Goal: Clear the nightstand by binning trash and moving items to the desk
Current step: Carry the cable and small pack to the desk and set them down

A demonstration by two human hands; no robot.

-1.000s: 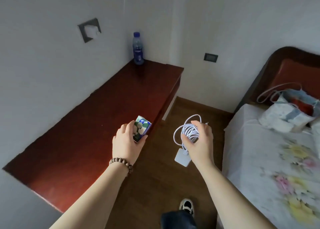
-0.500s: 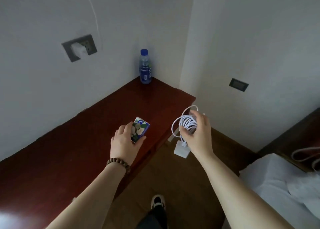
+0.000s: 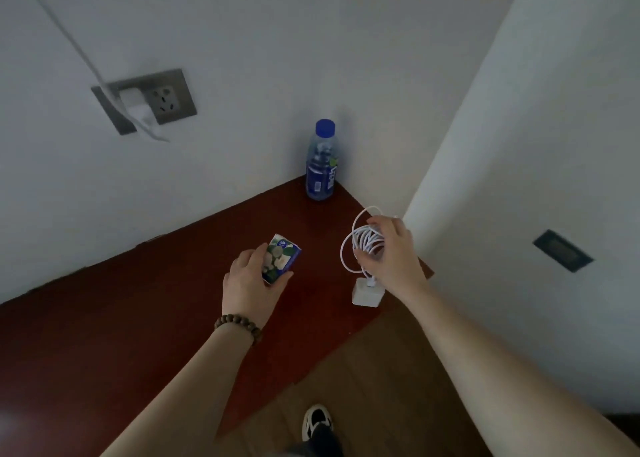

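My left hand (image 3: 251, 285), with a bead bracelet at the wrist, grips a small flower-printed tissue pack (image 3: 281, 261) just above the dark red desk (image 3: 138, 318). My right hand (image 3: 391, 252) holds a coiled white cable (image 3: 363, 240) over the desk's right end. The cable's white charger block (image 3: 367, 294) hangs below the hand, close to the desk top. A blue-capped water bottle (image 3: 322, 162) stands upright in the desk's far corner against the wall.
A wall socket (image 3: 152, 101) with a white plug and cord sits above the desk at the left. A dark wall plate (image 3: 562, 250) is on the right wall. Wooden floor (image 3: 381, 387) and my shoe (image 3: 317, 422) show below the desk edge.
The view has swung left from the bed toward the desk corner. Both hands have moved forward over the desk, still holding the tissue pack and the cable.
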